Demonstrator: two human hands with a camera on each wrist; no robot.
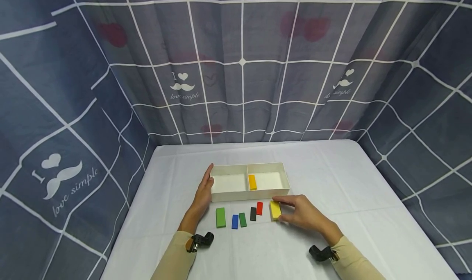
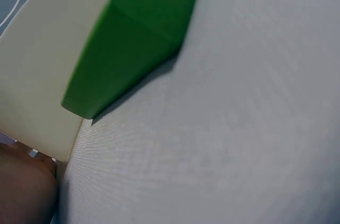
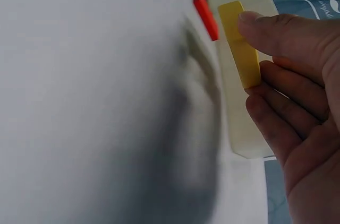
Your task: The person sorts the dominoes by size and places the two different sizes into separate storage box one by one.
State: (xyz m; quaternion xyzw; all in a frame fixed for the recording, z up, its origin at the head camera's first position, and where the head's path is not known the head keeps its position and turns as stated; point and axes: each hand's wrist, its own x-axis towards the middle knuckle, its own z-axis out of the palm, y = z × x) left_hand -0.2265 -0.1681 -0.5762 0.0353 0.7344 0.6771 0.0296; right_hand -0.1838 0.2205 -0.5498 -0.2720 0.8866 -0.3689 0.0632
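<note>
A cream two-compartment box [image 1: 236,196] lies on the white table. My left hand [image 1: 203,195] rests against its left end with the fingers extended along it. In front of the box's right half, my right hand [image 1: 305,212] pinches a yellow block [image 1: 275,210] between thumb and fingers; the right wrist view shows the thumb on the block's [image 3: 241,49] face. A smaller orange-yellow block [image 1: 252,182] is inside the right compartment, beside the divider. The light green block [image 1: 220,217] stands nearest my left hand, looming large in the left wrist view.
Between the hands, in front of the box, are a blue block [image 1: 234,222], a dark green block [image 1: 242,220], a black block [image 1: 253,214] and a red block [image 1: 259,208]. A gridded curtain [image 1: 221,83] hangs behind the table [image 1: 258,255] and along both sides.
</note>
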